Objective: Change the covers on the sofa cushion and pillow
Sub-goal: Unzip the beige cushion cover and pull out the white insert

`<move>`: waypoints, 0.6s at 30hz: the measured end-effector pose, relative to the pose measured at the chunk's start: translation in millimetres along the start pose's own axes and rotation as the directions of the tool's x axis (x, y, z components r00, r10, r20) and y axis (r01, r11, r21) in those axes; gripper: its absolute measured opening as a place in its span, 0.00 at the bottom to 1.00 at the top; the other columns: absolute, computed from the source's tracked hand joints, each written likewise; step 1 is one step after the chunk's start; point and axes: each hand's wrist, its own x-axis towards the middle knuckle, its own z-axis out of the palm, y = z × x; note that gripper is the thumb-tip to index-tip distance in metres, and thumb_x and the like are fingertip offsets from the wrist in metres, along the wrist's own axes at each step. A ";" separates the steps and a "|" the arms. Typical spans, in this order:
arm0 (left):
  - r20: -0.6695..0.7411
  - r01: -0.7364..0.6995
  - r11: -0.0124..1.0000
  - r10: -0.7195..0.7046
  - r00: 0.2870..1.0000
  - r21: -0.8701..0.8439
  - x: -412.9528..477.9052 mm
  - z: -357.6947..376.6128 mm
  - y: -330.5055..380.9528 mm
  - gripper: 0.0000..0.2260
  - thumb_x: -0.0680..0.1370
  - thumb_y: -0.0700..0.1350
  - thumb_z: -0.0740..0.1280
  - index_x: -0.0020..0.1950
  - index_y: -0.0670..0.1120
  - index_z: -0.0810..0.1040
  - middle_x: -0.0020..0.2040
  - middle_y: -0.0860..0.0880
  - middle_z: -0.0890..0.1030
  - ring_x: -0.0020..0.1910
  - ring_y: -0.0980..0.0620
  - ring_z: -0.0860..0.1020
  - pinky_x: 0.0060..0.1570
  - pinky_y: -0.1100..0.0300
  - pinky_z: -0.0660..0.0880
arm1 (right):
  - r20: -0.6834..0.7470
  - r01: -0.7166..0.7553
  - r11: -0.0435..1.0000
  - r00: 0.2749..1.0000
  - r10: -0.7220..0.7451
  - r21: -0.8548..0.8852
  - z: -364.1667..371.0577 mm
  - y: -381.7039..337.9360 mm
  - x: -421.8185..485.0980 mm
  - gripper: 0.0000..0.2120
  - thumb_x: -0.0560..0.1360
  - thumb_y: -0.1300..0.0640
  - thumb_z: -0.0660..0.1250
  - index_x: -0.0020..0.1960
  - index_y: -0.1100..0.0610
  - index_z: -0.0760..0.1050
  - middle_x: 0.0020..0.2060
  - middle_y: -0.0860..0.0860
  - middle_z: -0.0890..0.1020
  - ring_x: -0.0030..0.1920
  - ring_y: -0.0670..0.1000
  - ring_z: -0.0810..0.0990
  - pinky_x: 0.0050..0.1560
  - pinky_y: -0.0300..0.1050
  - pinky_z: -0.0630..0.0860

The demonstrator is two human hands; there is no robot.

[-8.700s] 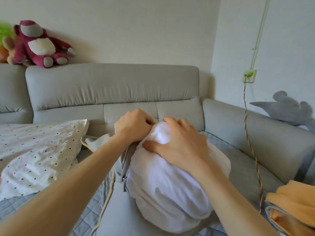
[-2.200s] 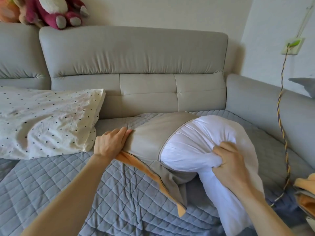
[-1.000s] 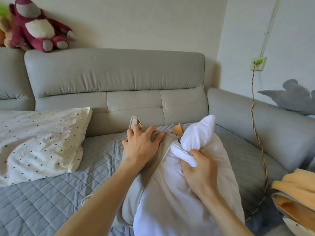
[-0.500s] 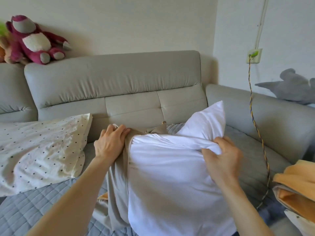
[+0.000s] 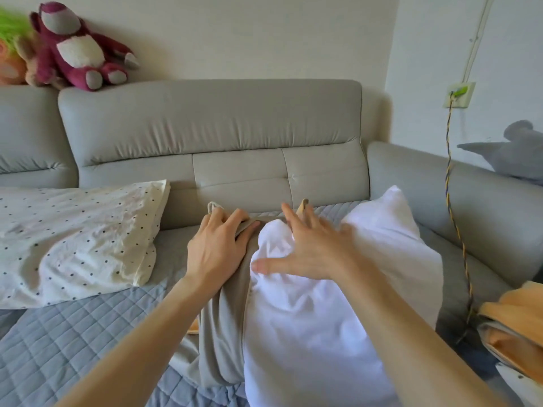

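Cushion insert: white, likely light and squashy, at centre on the quilted seat pad, its left side inside the beige cover. Left hand grips the cover's top edge; right hand is splayed, grasping nothing, pressing the insert's bulge. Slack cloth, probably best bunched at a corner. Dotted pillow at 9 o'clock, plush bear at 11, orange cloth at 4, cable at 3
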 end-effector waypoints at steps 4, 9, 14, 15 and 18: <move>0.040 0.021 0.996 -0.025 0.999 0.088 -7.4 -3.6 -25.5 0.16 0.79 0.66 0.53 0.53 0.58 0.73 0.46 0.53 0.71 0.47 0.45 0.78 0.36 0.50 0.76 | 0.011 -0.067 0.986 0.998 0.069 -0.153 25.3 3.1 -1.9 0.63 0.57 0.16 0.59 0.79 0.51 0.45 0.71 0.52 0.72 0.63 0.56 0.78 0.58 0.58 0.73; 0.050 -0.023 0.981 0.014 0.999 0.194 -13.2 -3.7 -36.4 0.17 0.81 0.64 0.50 0.54 0.58 0.74 0.44 0.52 0.73 0.39 0.42 0.79 0.29 0.56 0.68 | -0.308 0.074 0.983 0.943 -0.124 -0.170 43.5 15.4 -16.3 0.28 0.69 0.31 0.56 0.64 0.45 0.68 0.44 0.48 0.84 0.47 0.55 0.83 0.45 0.51 0.77; 0.050 -0.031 0.971 0.020 0.999 0.237 1.4 -13.2 -43.5 0.16 0.80 0.64 0.52 0.50 0.56 0.73 0.40 0.50 0.70 0.34 0.40 0.78 0.26 0.58 0.64 | -0.343 0.109 0.991 0.936 -0.075 0.079 18.8 30.1 -41.5 0.17 0.73 0.35 0.63 0.53 0.45 0.75 0.42 0.47 0.84 0.46 0.54 0.82 0.45 0.50 0.77; 0.066 0.022 0.966 -0.040 0.997 0.259 2.6 -15.5 -53.7 0.16 0.81 0.63 0.51 0.51 0.56 0.73 0.41 0.50 0.71 0.36 0.39 0.78 0.28 0.56 0.67 | -0.363 0.101 0.982 0.931 -0.035 0.162 9.7 36.1 -46.8 0.16 0.73 0.36 0.66 0.52 0.45 0.76 0.42 0.47 0.85 0.46 0.54 0.82 0.46 0.51 0.78; 0.052 0.228 0.939 -0.249 0.967 0.257 -1.1 -23.9 -107.5 0.22 0.79 0.64 0.45 0.52 0.54 0.73 0.47 0.46 0.74 0.39 0.37 0.79 0.38 0.49 0.76 | -0.499 -0.002 0.923 0.841 0.209 0.384 -19.9 70.6 -45.6 0.18 0.73 0.41 0.71 0.54 0.52 0.79 0.48 0.55 0.85 0.51 0.61 0.82 0.51 0.53 0.77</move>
